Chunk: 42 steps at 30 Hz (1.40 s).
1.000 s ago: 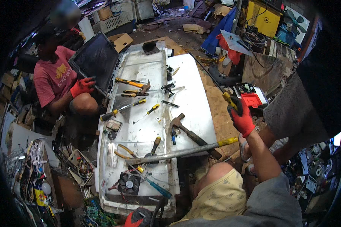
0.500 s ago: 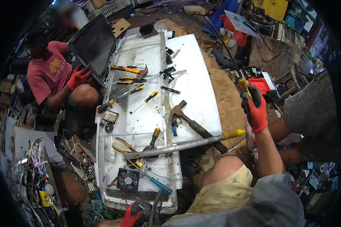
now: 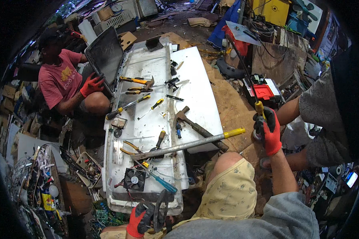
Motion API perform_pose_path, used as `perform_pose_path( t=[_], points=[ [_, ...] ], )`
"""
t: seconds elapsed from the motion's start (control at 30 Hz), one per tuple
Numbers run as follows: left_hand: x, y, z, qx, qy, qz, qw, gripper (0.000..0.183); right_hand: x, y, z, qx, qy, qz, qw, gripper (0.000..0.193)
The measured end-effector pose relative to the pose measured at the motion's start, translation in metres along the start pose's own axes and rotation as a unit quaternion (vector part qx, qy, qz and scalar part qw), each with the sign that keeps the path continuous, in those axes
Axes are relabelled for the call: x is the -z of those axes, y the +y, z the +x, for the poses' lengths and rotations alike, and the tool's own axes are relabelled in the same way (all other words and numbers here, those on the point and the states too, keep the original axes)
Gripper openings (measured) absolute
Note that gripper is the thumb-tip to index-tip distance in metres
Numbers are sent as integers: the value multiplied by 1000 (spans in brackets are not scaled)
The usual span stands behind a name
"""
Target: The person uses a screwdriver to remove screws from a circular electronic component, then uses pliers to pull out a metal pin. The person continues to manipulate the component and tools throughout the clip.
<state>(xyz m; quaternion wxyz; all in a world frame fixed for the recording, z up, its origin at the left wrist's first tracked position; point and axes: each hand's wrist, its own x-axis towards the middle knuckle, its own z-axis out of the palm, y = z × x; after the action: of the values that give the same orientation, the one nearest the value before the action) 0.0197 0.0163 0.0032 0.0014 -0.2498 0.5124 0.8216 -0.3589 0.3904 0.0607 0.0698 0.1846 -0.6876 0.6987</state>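
Raised at the right, my right hand, in a red and black glove, is closed around the yellow handle of a long screwdriver. Its thin dark shaft points up and away. At the table's near edge, my left hand, gloved alike, has its fingers curled at a dark curved strip; what that strip belongs to is unclear. Closest to the left hand on the white panel table are a small black fan and a blue-handled screwdriver. A metal pipe with a yellow end lies across the table.
A large claw hammer, pliers, a smaller hammer and several screwdrivers lie on the table. Across at the left, a co-worker in red gloves holds a dark flat panel. Another person's legs are at the right, near a red tray.
The view has shifted slightly. My right hand sits lower with the screwdriver still in it. My left hand and the dark strip show more fully. A lit phone now appears at the far right.
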Motion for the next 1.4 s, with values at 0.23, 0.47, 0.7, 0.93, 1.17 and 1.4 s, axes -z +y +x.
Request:
perform_pose_path(
  t=[0.23,0.47,0.7,0.93,1.17,1.4],
  points=[
    [-2,18,1,-12,-20,-33,999,18,-11,-43,-9,-107,-75,0,991,32],
    [4,-3,7,-26,-26,-103,994,17,-104,-51,0,-60,-308,-152,937,33],
    [15,-9,5,-70,-14,-46,996,17,-174,22,-35,68,-301,-372,876,31],
    [24,-25,-1,-106,32,-90,990,19,-193,89,-8,43,-233,-492,838,32],
    [39,-52,5,-82,144,-162,973,36,-207,99,-14,-4,-255,-499,828,32],
    [13,-21,-4,-57,-10,-198,979,36,-213,97,-16,-16,-295,-524,799,32]
  ],
)
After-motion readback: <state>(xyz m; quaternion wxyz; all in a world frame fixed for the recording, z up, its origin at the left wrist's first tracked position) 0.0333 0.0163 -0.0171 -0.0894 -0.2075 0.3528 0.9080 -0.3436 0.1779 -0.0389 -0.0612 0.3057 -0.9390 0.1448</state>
